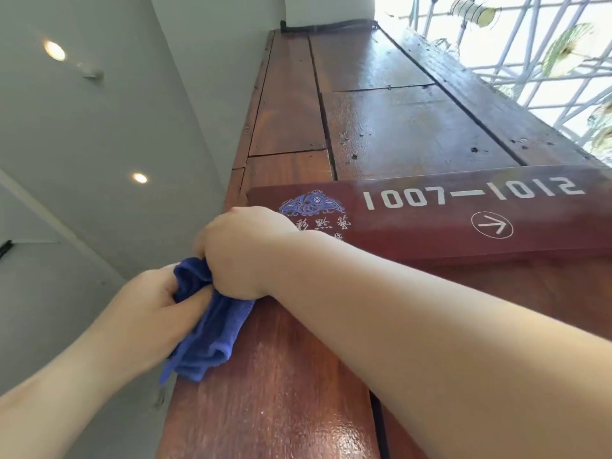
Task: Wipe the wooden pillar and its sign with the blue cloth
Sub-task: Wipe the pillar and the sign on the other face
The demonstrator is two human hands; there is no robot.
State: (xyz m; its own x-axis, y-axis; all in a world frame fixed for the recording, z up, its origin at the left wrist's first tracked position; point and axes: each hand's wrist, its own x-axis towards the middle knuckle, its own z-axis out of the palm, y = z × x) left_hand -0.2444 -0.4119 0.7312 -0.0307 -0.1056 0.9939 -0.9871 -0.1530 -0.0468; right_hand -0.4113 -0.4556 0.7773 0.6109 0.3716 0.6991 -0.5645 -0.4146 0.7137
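A tall pillar [381,127] of reddish-brown planks rises in front of me, seen from below. Across it hangs a dark red sign [430,223] with white "1007-1012", a circled arrow and a blue emblem at its left end. The blue cloth [212,329] is bunched at the pillar's left edge, just below the sign's left corner. My right hand [245,253] grips the cloth's upper part, its forearm crossing the pillar face. My left hand [155,306] holds the cloth from the left side, fingers tucked into the folds.
A pale grey wall and sloped ceiling [99,144] with two recessed lights fill the left. White lattice railing [546,61] and bright daylight lie at the upper right, behind the pillar. A dark seam [377,422] runs down the pillar's lower face.
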